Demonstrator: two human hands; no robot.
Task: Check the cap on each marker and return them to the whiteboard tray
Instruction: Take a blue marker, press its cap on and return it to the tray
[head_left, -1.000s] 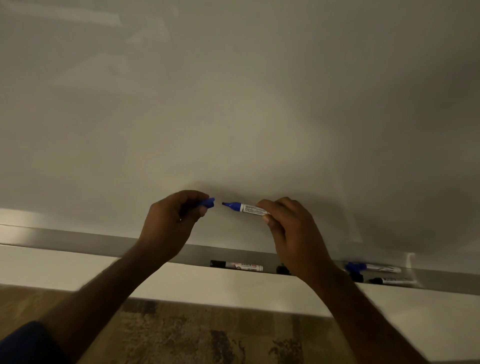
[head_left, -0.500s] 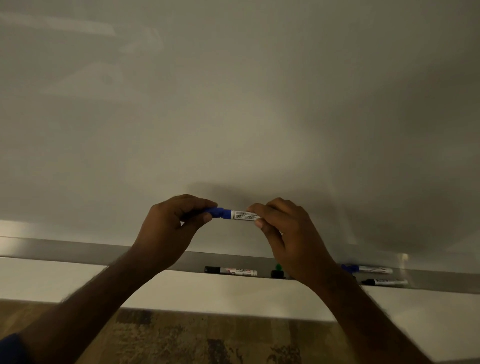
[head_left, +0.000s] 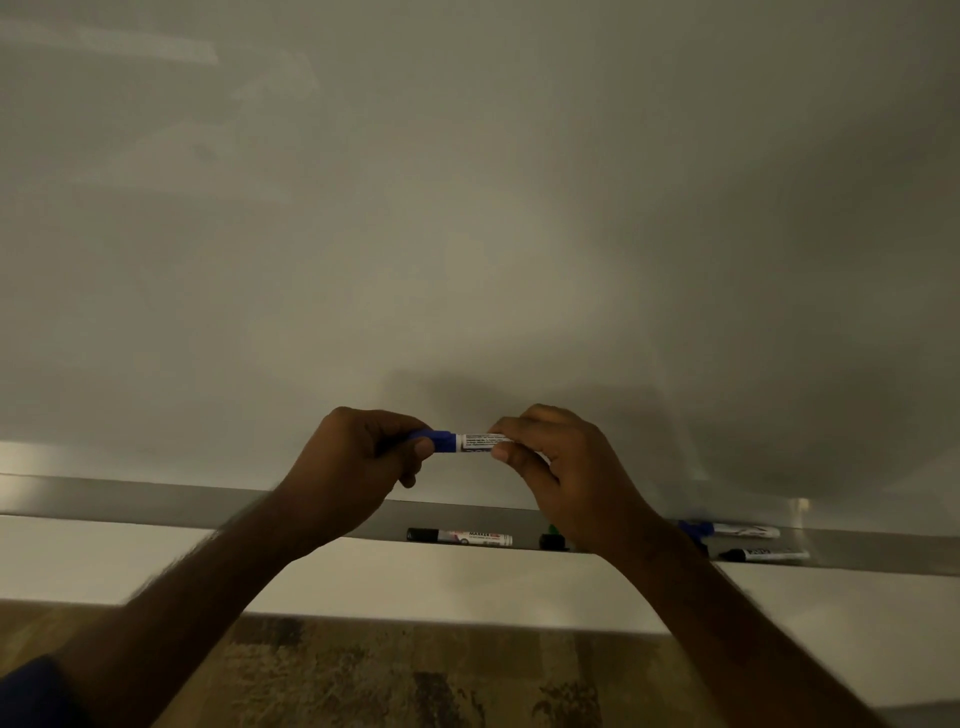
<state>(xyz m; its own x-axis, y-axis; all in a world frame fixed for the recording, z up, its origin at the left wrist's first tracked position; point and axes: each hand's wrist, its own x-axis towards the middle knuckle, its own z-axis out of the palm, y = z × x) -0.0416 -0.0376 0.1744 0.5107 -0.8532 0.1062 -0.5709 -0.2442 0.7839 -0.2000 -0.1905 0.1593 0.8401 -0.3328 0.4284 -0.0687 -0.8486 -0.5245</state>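
I hold a blue marker (head_left: 475, 442) level in front of the whiteboard, above the tray. My left hand (head_left: 358, 462) pinches its blue cap (head_left: 441, 440), which sits on the marker. My right hand (head_left: 566, 467) grips the white barrel. Below, the grey whiteboard tray (head_left: 156, 501) holds a black-capped marker (head_left: 460, 537), a dark cap or marker end (head_left: 551, 541) partly hidden by my right wrist, another blue marker (head_left: 730, 530) and a second black marker (head_left: 763, 555) at the right.
The whiteboard (head_left: 467, 208) fills the upper view, blank, with faint reflections at top left. Under the tray runs a pale wall strip (head_left: 441, 582), then a brown patterned floor (head_left: 389, 675).
One second ago the cap and the marker tip were apart. My hands came together and the cap now sits on the marker. The view shifted slightly.
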